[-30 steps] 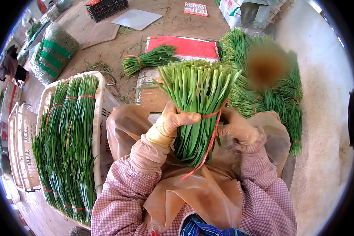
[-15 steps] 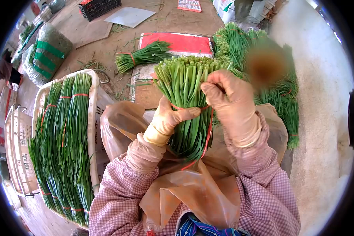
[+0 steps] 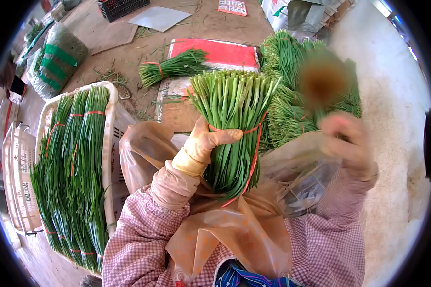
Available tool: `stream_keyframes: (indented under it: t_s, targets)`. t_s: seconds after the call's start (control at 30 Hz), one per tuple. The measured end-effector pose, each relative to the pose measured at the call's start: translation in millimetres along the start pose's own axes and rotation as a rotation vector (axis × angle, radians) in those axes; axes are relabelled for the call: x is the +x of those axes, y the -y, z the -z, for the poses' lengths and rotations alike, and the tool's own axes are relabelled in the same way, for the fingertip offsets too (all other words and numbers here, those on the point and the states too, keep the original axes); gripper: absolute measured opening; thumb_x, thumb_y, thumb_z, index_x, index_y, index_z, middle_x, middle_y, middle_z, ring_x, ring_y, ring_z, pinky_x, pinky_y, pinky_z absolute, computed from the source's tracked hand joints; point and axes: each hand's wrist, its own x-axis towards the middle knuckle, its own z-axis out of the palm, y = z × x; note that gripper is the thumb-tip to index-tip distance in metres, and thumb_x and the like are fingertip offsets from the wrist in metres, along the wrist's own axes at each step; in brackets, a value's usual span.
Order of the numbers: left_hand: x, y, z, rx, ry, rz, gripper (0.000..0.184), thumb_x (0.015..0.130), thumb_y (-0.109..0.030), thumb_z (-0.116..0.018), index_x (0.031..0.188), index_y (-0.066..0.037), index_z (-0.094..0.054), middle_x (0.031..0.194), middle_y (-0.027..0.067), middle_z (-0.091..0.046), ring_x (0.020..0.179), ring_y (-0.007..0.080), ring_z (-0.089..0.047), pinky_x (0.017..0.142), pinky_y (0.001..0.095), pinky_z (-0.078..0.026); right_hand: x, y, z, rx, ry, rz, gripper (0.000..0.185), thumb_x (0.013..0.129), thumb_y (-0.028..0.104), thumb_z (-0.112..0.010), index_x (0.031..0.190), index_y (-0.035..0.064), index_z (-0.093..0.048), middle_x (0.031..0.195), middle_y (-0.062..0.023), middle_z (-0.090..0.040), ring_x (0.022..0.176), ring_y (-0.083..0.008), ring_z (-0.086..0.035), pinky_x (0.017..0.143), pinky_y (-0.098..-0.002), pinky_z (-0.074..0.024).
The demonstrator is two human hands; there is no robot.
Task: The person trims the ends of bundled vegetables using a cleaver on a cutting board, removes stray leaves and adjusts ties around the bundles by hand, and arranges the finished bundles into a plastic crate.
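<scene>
A thick bunch of garlic chives (image 3: 232,129) stands upright over my lap, pale cut ends up and leaves hanging down. My left hand (image 3: 208,141), in a pale glove, is closed around its left side, thumb across the front. A red tie (image 3: 252,130) circles the bunch under that thumb, and its loose tail trails down the right side. My right hand (image 3: 347,141) is out to the right, apart from the bunch, near the stacked chive bundles (image 3: 292,112). Motion smears its fingers, so I cannot make out whether they hold anything.
A white crate (image 3: 112,107) of tied chives stands at my left, with a second crate (image 3: 21,177) beyond it. One tied bundle (image 3: 170,68) lies ahead beside a red-and-white board (image 3: 215,50). A taped plastic sack (image 3: 57,62) and a black crate (image 3: 122,8) are farther off.
My right hand has left the tie at the bunch and swung out to the right. The left hand still grips the bunch in nearly the same spot.
</scene>
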Motion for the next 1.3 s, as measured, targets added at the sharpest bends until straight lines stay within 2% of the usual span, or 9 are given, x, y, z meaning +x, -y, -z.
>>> stream_keyframes:
  t_s: [0.07,0.1,0.17,0.3,0.4,0.8,0.97,1.2,1.3]
  targets:
    - [-2.1,-5.2,-8.9,-0.015,0.029,0.033,0.066,0.073,-0.001,-0.073,0.134,-0.001,-0.048,0.121,0.0101,-0.063,0.110,0.0212,-0.059,0.099,0.0354,-0.044,3.5,-4.5,-44.2,-0.044,-0.109,-0.388,0.024,0.081,0.000,-0.069,0.104,0.0033,-0.065,0.089,-0.0050,-0.065,0.063,-0.0145,-0.057,0.059,-0.0263,-0.0487]
    - [-2.8,-6.7,-11.9,-0.024,0.049,0.065,0.066,0.073,-0.001,-0.072,0.134,-0.002,-0.048,0.121,0.0103,-0.062,0.111,0.0212,-0.059,0.099,0.0355,-0.044,8.8,-0.7,-56.6,-0.047,-0.109,-0.393,0.024,0.081,0.000,-0.069,0.104,0.0033,-0.065,0.089,-0.0050,-0.065,0.063,-0.0145,-0.057,0.059,-0.0263,-0.0487]
    - [-4.7,-6.1,-13.2,-0.016,0.054,0.066,0.066,0.072,-0.003,-0.071,0.134,-0.002,-0.048,0.120,0.0103,-0.063,0.109,0.0214,-0.060,0.098,0.0354,-0.045,17.5,3.8,-76.0,0.002,-0.254,-0.115,0.033,0.082,0.005,-0.071,0.114,0.0056,-0.063,0.093,-0.0070,-0.067,0.061,-0.0169,-0.058,0.060,-0.0274,-0.0499]
    - [-7.3,-7.0,-12.1,-0.031,0.052,0.107,0.066,0.071,-0.005,-0.073,0.133,-0.001,-0.049,0.117,0.0096,-0.063,0.107,0.0211,-0.060,0.097,0.0353,-0.046,48.2,-2.0,-85.3,-0.213,-0.148,-0.140,0.038,0.081,0.007,-0.071,0.118,0.0077,-0.062,0.095,-0.0101,-0.069,0.064,-0.0216,-0.063,0.059,-0.0291,-0.0516]
    - [-8.8,-10.9,-13.3,-0.081,0.071,0.135,0.065,0.071,-0.006,-0.073,0.132,-0.001,-0.050,0.115,0.0091,-0.064,0.104,0.0207,-0.061,0.094,0.0349,-0.047,59.7,-8.4,-92.7,-0.462,-0.149,0.093,0.036,0.081,0.008,-0.070,0.117,0.0090,-0.062,0.093,-0.0112,-0.070,0.074,-0.0292,-0.068,0.059,-0.0344,-0.0533]
    - [-7.8,-12.5,-14.1,-0.010,0.091,0.207,0.061,0.073,-0.011,-0.074,0.130,-0.001,-0.052,0.113,0.0084,-0.065,0.099,0.0196,-0.063,0.089,0.0338,-0.050,59.5,-19.1,-76.9,-0.487,-0.038,0.127,0.036,0.074,0.008,-0.072,0.108,0.0114,-0.064,0.078,-0.0065,-0.066,0.063,-0.0261,-0.065,0.053,-0.0347,-0.0517]
    - [-5.8,-5.4,-13.1,0.028,0.143,0.197,0.060,0.076,-0.014,-0.075,0.130,-0.002,-0.052,0.113,0.0084,-0.065,0.100,0.0194,-0.062,0.090,0.0342,-0.050,74.7,-2.7,-61.0,-0.952,0.301,0.272,0.017,0.077,0.016,-0.060,0.094,0.0145,-0.064,0.067,-0.0031,-0.057,0.060,-0.0227,-0.063,0.050,-0.0353,-0.0481]
    - [-7.4,-10.2,-13.7,-0.031,0.174,0.188,0.062,0.077,-0.019,-0.077,0.131,-0.002,-0.051,0.116,0.0088,-0.064,0.106,0.0189,-0.060,0.094,0.0342,-0.047,69.1,-14.1,-54.7,-1.080,0.109,0.667,0.013,0.076,0.019,-0.060,0.086,0.0110,-0.064,0.067,0.0001,-0.053,0.061,-0.0168,-0.057,0.058,-0.0301,-0.0473]
    - [-3.9,-9.5,-13.6,-0.009,0.191,0.123,0.063,0.076,-0.017,-0.077,0.132,-0.001,-0.051,0.117,0.0095,-0.064,0.106,0.0186,-0.061,0.094,0.0333,-0.048,72.8,-21.8,-11.1,-1.118,-0.097,0.742,0.018,0.085,0.020,-0.063,0.097,0.0074,-0.067,0.083,-0.0048,-0.064,0.071,-0.0191,-0.061,0.065,-0.0316,-0.0501]
